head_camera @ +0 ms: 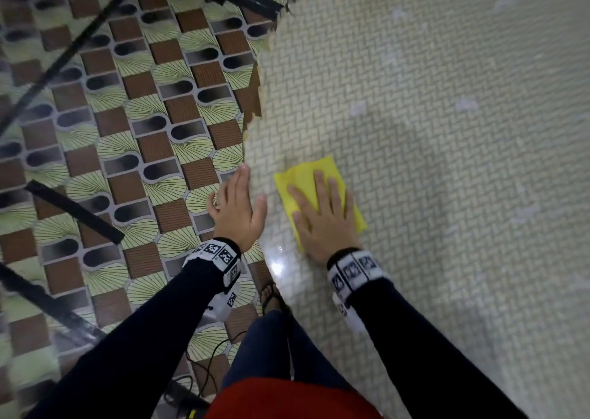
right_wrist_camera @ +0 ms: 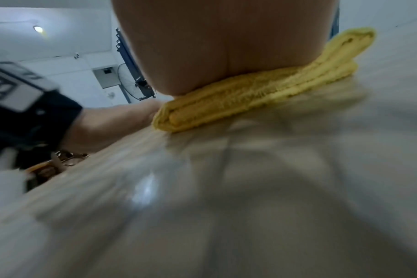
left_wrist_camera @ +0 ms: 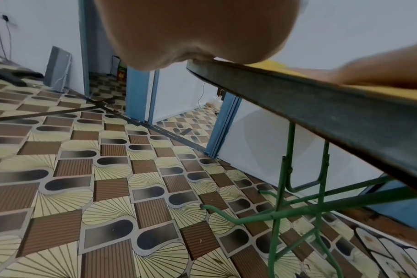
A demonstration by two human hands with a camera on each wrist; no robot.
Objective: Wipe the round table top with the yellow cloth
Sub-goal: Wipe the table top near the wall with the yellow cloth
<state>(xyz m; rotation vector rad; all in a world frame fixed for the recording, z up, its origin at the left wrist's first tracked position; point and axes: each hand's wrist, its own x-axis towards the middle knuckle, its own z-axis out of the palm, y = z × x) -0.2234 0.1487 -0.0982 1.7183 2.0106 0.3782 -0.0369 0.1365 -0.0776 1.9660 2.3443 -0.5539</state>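
Observation:
A folded yellow cloth (head_camera: 306,179) lies flat on the pale woven-pattern round table top (head_camera: 447,131), close to its left edge. My right hand (head_camera: 322,214) presses down on the cloth with straight, spread fingers; the right wrist view shows my palm (right_wrist_camera: 214,56) on the folded cloth (right_wrist_camera: 250,94). My left hand (head_camera: 238,207) rests at the table's rim just left of the cloth, its fingers straight and holding nothing. In the left wrist view the heel of my left palm (left_wrist_camera: 191,33) sits on the dark table rim (left_wrist_camera: 321,116).
The patterned tile floor (head_camera: 127,131) lies left of the table, crossed by black tape strips (head_camera: 76,214). Green metal table legs (left_wrist_camera: 281,206) stand under the top. My sandalled foot (head_camera: 271,294) is below the rim. Blue door frames (left_wrist_camera: 138,90) stand beyond.

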